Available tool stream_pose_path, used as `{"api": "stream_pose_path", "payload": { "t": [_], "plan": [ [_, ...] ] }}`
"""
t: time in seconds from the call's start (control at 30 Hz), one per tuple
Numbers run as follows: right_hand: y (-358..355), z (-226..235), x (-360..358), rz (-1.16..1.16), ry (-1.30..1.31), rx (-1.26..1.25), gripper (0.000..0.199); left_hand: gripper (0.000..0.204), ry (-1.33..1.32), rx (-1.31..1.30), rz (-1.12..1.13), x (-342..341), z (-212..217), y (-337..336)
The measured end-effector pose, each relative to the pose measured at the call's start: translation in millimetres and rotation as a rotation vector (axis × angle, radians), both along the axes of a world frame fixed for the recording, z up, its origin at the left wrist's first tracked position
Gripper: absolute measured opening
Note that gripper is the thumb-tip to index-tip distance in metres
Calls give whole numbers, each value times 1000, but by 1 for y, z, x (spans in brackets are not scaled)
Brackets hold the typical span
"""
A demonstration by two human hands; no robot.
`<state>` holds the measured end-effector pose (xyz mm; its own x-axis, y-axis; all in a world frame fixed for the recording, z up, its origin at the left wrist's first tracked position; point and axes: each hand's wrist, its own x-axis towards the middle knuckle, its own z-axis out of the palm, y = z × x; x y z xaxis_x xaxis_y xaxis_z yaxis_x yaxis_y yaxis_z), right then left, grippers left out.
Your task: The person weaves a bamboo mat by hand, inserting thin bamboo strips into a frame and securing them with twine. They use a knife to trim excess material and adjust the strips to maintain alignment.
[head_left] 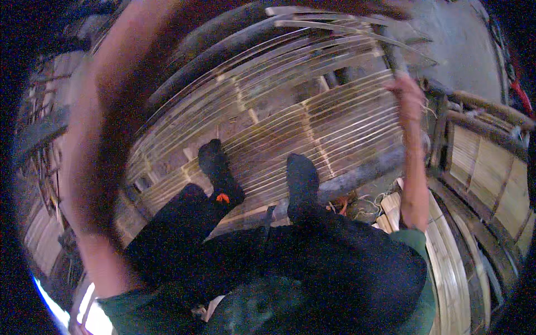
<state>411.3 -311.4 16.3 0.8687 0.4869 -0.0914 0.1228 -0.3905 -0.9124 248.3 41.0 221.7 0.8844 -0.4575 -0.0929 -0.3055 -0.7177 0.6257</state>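
A wide rack of thin bamboo strips [268,131], tied across with pale bands, lies under my feet and stretches away from me. My left arm reaches up and over to the far right. My left hand [388,8] is blurred there, beside the ends of some loose flat strips [324,25], and its fingers cannot be made out. At the rack's right side, my right hand [409,96] has its fingers curled over the grey side pole [392,54]. My two dark-socked feet [303,176] rest on the strips.
Thick dark poles [215,53] run along the rack's far side. A wooden frame with pale panels [480,153] stands at the right. Pale split slats [446,262] lie by my right side, near tangled cord [368,205]. Stacked sticks [47,167] line the left.
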Motion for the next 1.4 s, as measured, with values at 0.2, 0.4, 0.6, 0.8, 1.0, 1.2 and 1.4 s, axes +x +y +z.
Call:
{"api": "stream_pose_path", "payload": {
  "t": [0.2,0.4,0.6,0.8,1.0,1.2,1.4],
  "plan": [
    [-228,35,-13,55,-20,-1094,50,24,348,93,142,-88,-12,85],
    [2,6,-148,490,84,-448,29,29,601,-90,417,-220,-44,26],
    [161,-27,-217,708,-291,-482,27,36,693,-375,475,-220,-8,-36],
    [168,-48,-233,759,-339,-532,19,38,712,-376,398,-257,18,-58],
    [168,-42,-237,690,-280,-526,22,27,417,-330,665,-281,-63,-60],
    [163,-72,-235,604,-8,-418,30,22,-45,139,1031,-205,-219,-51],
    [122,-5,-178,895,70,-718,35,28,28,196,971,-195,-300,-73]
  ]
}}
